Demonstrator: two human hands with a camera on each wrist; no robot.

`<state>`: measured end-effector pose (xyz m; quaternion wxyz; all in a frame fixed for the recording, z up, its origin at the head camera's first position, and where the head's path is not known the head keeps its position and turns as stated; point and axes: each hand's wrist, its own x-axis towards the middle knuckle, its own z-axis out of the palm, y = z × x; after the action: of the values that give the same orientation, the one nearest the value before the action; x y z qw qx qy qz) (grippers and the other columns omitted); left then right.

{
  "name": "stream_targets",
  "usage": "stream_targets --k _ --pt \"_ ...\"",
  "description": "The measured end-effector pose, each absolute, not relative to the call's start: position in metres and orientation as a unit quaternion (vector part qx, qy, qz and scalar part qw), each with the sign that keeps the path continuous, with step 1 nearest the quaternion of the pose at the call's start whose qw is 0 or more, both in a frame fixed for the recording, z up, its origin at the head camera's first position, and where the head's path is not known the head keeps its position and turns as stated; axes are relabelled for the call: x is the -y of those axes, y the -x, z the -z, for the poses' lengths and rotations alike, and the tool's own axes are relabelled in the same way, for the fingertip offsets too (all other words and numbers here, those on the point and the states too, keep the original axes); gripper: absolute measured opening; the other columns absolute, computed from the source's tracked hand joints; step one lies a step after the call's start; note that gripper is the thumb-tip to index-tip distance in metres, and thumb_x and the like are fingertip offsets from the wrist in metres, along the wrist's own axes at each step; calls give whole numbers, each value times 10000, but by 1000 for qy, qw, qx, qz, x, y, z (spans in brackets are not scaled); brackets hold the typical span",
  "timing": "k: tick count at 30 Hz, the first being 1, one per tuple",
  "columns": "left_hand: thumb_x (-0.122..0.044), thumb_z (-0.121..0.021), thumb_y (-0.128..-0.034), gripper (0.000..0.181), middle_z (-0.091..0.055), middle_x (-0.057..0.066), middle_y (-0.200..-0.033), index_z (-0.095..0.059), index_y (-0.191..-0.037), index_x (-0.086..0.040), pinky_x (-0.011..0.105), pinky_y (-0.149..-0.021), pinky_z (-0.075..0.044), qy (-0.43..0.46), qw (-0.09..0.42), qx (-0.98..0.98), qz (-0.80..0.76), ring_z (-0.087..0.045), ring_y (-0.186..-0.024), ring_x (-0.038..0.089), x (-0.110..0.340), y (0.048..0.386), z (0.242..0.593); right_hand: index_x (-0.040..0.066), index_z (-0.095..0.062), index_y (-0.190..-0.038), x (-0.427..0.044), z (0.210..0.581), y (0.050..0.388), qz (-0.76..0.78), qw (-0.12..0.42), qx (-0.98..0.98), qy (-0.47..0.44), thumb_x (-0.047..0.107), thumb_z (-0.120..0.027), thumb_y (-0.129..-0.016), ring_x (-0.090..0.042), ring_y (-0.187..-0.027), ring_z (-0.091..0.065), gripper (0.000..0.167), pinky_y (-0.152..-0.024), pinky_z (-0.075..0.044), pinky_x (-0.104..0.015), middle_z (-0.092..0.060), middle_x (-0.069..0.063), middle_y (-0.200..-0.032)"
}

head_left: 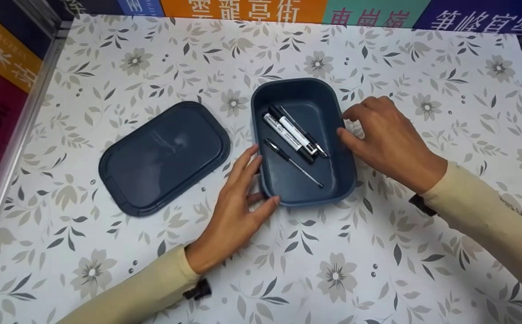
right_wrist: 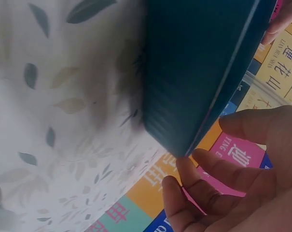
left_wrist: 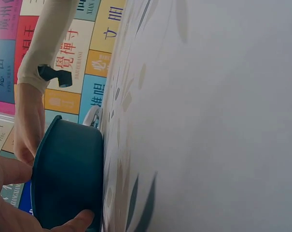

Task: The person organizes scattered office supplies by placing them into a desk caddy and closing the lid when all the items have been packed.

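A dark blue open box (head_left: 287, 184) sits on the table with several pens lying inside. Two are white-barrelled markers (head_left: 282, 132) with black caps, side by side. A clear gel pen (head_left: 293, 163) lies apart from them, and another slim pen (head_left: 301, 128) lies along the markers. My left hand (head_left: 236, 207) rests against the box's left side, its thumb at the near left corner. In the left wrist view that thumb touches the box wall (left_wrist: 68, 164). At the right rim is my right hand (head_left: 386, 139), fingers loosely bent, fingertips at the outer edge (right_wrist: 232, 63).
A dark blue lid (head_left: 164, 157) lies flat to the left of the box, tilted at an angle. The table is covered with a floral cloth (head_left: 377, 279). Coloured panels with printed characters (head_left: 243, 10) stand along the back and sides.
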<state>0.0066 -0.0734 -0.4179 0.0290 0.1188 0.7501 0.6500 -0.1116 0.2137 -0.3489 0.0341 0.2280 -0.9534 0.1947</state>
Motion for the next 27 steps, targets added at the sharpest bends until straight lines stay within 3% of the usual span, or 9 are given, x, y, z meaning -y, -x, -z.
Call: stream_targets --k 16,27 --pt "104 -802 -938 859 -211 67 -1819 -355 -1671 74 308 -1018 -644 -122 25 -750 -650 -580 -1459 352 71 -5 419 -69 -768 -1134 -253 361 101 -219 67 952 -204 125 -794 -1012 -449 -1089 -572 230 -872 -486 -562 -724 -257 -1115" --pt "120 -802 -931 865 -208 79 -1818 -352 -1669 81 306 -1023 -640 -119 28 -748 -653 -597 -1441 359 73 -6 418 -96 -769 -1162 -286 362 100 -241 54 957 -152 98 -783 -997 -499 -1170 -589 255 -1007 -465 -617 -750 -310 -1149"
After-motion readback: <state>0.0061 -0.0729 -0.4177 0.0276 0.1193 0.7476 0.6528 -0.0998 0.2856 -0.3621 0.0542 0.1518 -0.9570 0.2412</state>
